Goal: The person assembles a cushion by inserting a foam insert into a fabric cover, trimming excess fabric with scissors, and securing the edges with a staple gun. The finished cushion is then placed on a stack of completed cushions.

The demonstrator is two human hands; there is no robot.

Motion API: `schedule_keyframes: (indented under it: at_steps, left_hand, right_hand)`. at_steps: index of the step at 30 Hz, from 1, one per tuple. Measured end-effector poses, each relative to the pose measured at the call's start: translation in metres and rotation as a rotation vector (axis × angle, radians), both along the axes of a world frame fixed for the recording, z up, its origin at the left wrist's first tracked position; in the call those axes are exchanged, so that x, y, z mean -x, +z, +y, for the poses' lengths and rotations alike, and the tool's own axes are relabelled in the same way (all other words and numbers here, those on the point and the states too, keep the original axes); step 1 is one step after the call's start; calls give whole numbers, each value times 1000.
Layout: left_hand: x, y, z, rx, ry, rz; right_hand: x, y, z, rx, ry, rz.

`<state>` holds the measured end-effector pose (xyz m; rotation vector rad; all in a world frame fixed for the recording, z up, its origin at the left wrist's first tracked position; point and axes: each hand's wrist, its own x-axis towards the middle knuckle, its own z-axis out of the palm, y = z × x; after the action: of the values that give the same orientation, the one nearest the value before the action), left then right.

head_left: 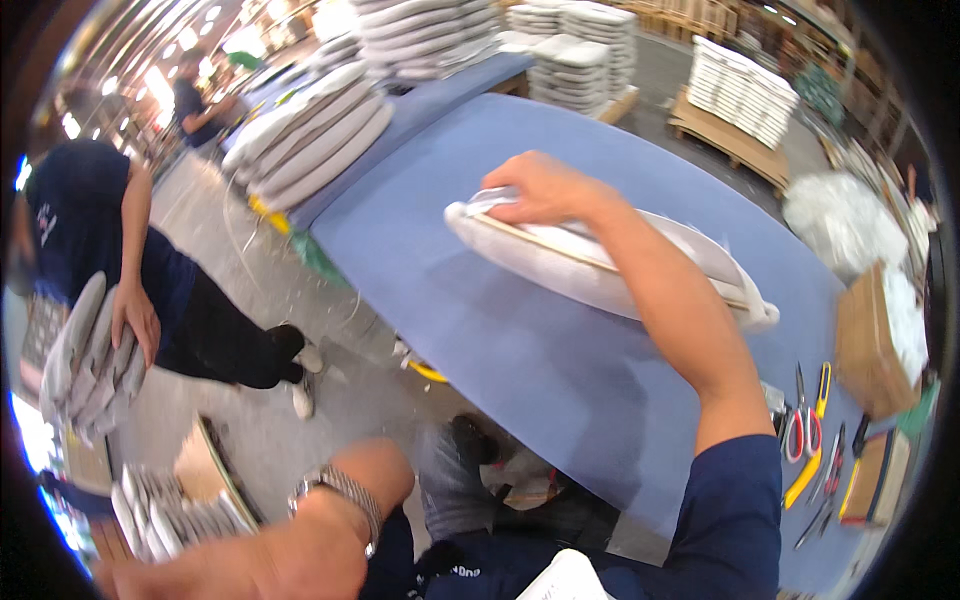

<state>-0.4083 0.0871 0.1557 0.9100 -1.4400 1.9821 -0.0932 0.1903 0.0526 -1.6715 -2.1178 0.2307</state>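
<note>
Now right hand (535,190) grips grey padded cushion (600,265) on blue table (520,350)

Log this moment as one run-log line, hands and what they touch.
right hand: pressing on grey padded cover | blue table | left hand: low, holding nothing visible | scissors nearby

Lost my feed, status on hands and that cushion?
Right hand gripping grey cushion end on blue table. Left hand low, empty. Scissors clear, tableside.

Brown cardboard box (866,340) at table's (520,330) right edge, white bag (838,222) behind.
</note>
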Motion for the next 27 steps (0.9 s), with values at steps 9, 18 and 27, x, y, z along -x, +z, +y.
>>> schedule_keyframes:
  at_steps: [9, 18, 27]
  left_hand:
    - [-66, -176, 129, 701, 900, 1388]
    - [-22, -321, 99, 862, 777, 1478]
    - [16, -312, 103, 899, 496, 1628]
  right_hand:
    - [47, -12, -26, -46, -99, -73]
    - [140, -160, -74, -368, -32, -92]
    - [137, -139, -65, -71, -201, 417]
